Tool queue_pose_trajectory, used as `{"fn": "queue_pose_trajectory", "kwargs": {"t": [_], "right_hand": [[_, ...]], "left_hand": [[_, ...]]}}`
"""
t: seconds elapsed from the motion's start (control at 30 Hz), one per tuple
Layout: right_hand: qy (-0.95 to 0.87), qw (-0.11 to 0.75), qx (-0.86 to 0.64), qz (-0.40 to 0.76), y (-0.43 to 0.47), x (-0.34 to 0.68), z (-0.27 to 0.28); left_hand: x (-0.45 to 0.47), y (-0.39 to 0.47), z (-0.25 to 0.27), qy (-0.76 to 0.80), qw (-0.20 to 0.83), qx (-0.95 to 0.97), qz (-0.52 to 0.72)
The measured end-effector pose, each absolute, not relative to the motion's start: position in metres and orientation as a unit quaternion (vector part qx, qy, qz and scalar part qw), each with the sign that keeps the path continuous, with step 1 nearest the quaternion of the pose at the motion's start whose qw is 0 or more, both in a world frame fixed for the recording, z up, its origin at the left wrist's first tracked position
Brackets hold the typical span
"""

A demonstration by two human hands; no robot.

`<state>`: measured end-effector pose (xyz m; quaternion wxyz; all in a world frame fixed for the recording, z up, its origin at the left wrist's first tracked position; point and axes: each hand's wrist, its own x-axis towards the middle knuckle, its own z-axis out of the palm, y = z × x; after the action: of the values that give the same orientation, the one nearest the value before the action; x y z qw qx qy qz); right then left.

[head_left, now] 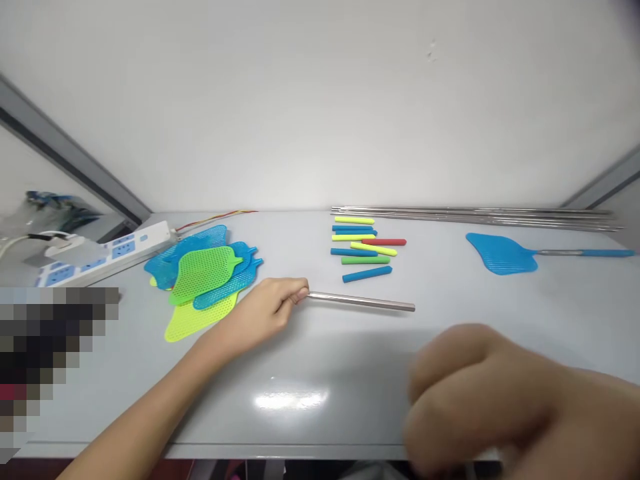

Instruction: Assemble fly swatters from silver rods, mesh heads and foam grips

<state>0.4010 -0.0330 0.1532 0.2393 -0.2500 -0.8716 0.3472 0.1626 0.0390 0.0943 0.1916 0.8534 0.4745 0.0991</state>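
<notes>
My left hand (280, 303) pinches one end of a silvery metal rod (363, 301), which points right just above the grey table. Close to the camera at the lower right, my right hand (505, 400) is blurred with its fingers curled. Whatever those fingers may hold is hidden. Beyond the rod lie several coloured plastic sleeves, among them a blue sleeve (367, 274), a green sleeve (366, 261) and a red sleeve (390, 242). Left of my left hand, mesh fly swatter heads overlap in a pile, with a green head (203, 273) on top and a yellow-green head (195, 321) nearest me.
An assembled blue fly swatter (505, 255) lies at the right. Several long thin metal rods (475, 216) lie along the back wall. A white power strip (145, 241) with a plug and cable rests at the left. The table's front edge (300, 450) runs below my hands.
</notes>
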Motion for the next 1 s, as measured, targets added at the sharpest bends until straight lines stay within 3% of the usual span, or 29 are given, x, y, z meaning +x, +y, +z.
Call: {"fn": "queue_pose_trajectory", "kwargs": {"t": [0.07,0.2,0.33,0.47,0.53,0.77,1.0], "right_hand": [[-0.884,0.316,-0.155,0.308,-0.016,0.403,0.159],[-0.866,0.335,-0.224,0.295,0.016,0.409,0.139],[-0.799,0.21,-0.444,0.346,0.031,0.412,0.11],[-0.729,0.085,-0.475,0.485,0.031,0.417,0.095],[-0.697,0.062,-0.483,0.526,0.032,0.421,0.091],[-0.606,0.149,-0.467,0.627,0.043,0.434,0.064],[-0.53,0.262,-0.453,0.668,0.047,0.448,0.052]], "left_hand": [[0.162,0.038,0.093,0.471,0.194,0.853,0.11],[0.163,0.036,0.09,0.461,0.204,0.854,0.128],[0.165,0.033,0.09,0.463,0.2,0.852,0.138],[0.166,0.031,0.089,0.465,0.19,0.854,0.138],[0.167,0.03,0.088,0.46,0.19,0.856,0.136],[0.163,0.039,0.089,0.484,0.174,0.847,0.131],[0.105,0.073,0.087,0.716,0.052,0.679,0.152]]}}
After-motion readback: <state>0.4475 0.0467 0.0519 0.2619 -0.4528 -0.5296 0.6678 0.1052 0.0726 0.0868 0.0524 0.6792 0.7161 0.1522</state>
